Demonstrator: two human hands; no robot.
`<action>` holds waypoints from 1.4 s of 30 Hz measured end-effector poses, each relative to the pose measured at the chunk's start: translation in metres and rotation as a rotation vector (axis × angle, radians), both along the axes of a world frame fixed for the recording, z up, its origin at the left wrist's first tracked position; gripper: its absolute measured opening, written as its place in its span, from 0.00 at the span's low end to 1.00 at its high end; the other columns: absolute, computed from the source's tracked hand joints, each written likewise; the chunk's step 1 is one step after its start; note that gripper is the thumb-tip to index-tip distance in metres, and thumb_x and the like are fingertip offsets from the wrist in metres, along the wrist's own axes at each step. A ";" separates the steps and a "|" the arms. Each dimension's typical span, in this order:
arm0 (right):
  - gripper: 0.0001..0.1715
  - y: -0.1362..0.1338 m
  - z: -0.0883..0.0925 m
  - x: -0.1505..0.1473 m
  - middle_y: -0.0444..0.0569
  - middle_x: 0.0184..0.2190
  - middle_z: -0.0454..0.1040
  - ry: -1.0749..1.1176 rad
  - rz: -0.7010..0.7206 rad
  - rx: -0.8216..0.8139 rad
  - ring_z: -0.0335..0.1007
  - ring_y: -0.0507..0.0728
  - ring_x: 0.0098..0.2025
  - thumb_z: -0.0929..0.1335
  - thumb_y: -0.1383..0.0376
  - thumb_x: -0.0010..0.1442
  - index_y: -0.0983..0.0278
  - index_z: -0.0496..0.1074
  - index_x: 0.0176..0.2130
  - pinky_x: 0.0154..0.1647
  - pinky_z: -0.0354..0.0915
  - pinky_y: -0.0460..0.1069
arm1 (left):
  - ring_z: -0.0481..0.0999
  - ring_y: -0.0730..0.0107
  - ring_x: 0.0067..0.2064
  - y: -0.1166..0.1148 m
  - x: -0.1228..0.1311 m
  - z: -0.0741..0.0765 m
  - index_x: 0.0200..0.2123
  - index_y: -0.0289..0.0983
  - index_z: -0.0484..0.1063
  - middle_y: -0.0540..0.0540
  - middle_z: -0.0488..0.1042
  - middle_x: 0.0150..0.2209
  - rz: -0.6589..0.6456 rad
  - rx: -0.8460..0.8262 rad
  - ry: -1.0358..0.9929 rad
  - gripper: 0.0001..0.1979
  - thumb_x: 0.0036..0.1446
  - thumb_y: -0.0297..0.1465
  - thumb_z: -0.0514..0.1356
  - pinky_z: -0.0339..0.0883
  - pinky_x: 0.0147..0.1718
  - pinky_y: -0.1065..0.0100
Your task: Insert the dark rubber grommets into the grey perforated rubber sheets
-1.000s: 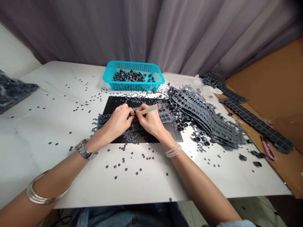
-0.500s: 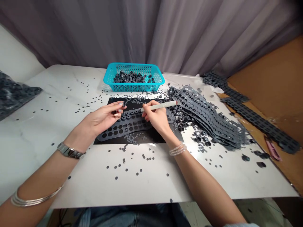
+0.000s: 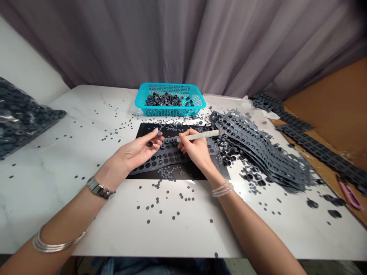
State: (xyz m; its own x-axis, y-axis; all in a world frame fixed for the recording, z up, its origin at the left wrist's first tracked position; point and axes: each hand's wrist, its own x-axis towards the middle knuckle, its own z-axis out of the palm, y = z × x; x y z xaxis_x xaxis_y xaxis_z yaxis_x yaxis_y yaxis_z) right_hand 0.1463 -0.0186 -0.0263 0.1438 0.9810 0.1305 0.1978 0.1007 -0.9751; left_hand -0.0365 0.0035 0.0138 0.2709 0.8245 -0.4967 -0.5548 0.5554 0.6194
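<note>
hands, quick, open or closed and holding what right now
Left hand: loosely closed, holding small dark pieces by its fingers.
Right hand: closed around a whitish pen-shaped tool.

Left arm [image 3: 71, 214]: silver link watch [image 3: 100, 188], stacked silver bangles [image 3: 53, 248]. Right arm [image 3: 252, 225]: clear beaded bracelet [image 3: 223, 188]. Blue denim clothing [image 3: 160, 266].

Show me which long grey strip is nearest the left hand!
The strip on the black mat, partly hidden by the left hand; the others lie farther right, stacked or on cardboard.
</note>
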 end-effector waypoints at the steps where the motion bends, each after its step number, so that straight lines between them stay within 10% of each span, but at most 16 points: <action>1: 0.16 0.000 0.000 0.000 0.41 0.19 0.72 0.004 0.004 -0.001 0.65 0.50 0.20 0.68 0.55 0.61 0.60 0.66 0.27 0.24 0.61 0.46 | 0.70 0.78 0.29 0.000 0.000 0.000 0.28 0.29 0.74 0.39 0.72 0.32 0.000 -0.001 -0.007 0.10 0.63 0.21 0.58 0.68 0.23 0.82; 7: 0.15 0.000 -0.002 -0.002 0.40 0.19 0.72 0.020 0.019 0.005 0.65 0.50 0.20 0.68 0.55 0.61 0.60 0.66 0.27 0.24 0.61 0.46 | 0.73 0.75 0.33 -0.003 0.002 0.005 0.29 0.29 0.73 0.39 0.73 0.33 0.048 -0.018 0.017 0.09 0.62 0.19 0.58 0.72 0.29 0.79; 15: 0.16 0.001 0.016 0.008 0.40 0.20 0.71 0.116 -0.209 0.153 0.63 0.49 0.19 0.67 0.56 0.62 0.61 0.65 0.27 0.22 0.60 0.45 | 0.58 0.84 0.21 0.003 0.002 -0.003 0.30 0.29 0.75 0.54 0.59 0.22 -0.101 0.092 0.066 0.06 0.61 0.24 0.62 0.54 0.16 0.80; 25: 0.16 -0.006 0.037 0.031 0.44 0.27 0.71 -0.081 -0.661 0.616 0.72 0.54 0.30 0.61 0.52 0.68 0.59 0.62 0.34 0.30 0.67 0.50 | 0.60 0.85 0.23 0.030 0.136 0.034 0.26 0.34 0.69 0.53 0.64 0.22 -0.339 0.339 0.047 0.10 0.60 0.24 0.62 0.48 0.20 0.78; 31: 0.17 -0.008 0.033 0.027 0.45 0.29 0.71 -0.116 -0.527 0.501 0.72 0.54 0.34 0.60 0.52 0.69 0.58 0.61 0.32 0.32 0.66 0.49 | 0.78 0.60 0.41 0.032 0.076 0.027 0.47 0.29 0.71 0.32 0.76 0.41 -0.251 0.152 -0.017 0.14 0.58 0.20 0.54 0.75 0.37 0.65; 36: 0.15 -0.008 0.035 0.023 0.44 0.27 0.69 0.028 -0.452 0.479 0.69 0.53 0.33 0.63 0.57 0.67 0.59 0.61 0.30 0.34 0.65 0.49 | 0.78 0.50 0.55 0.005 0.028 0.031 0.63 0.21 0.59 0.24 0.74 0.51 -0.268 0.067 0.030 0.40 0.41 0.13 0.48 0.76 0.46 0.64; 42: 0.16 -0.012 0.037 0.022 0.43 0.26 0.69 0.025 -0.461 0.451 0.68 0.53 0.31 0.64 0.57 0.67 0.59 0.61 0.28 0.34 0.65 0.49 | 0.78 0.50 0.54 -0.024 0.032 0.048 0.63 0.15 0.58 0.23 0.77 0.50 -0.308 0.120 -0.007 0.40 0.42 0.10 0.45 0.75 0.51 0.63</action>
State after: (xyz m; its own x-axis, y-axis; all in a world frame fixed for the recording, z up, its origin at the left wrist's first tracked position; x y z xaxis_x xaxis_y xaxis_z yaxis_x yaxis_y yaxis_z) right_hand 0.1680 -0.0309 0.0105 0.5455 0.6673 0.5071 0.2963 0.4124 -0.8615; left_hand -0.0047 -0.0209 0.0619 0.5196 0.7560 -0.3982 -0.3767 0.6210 0.6874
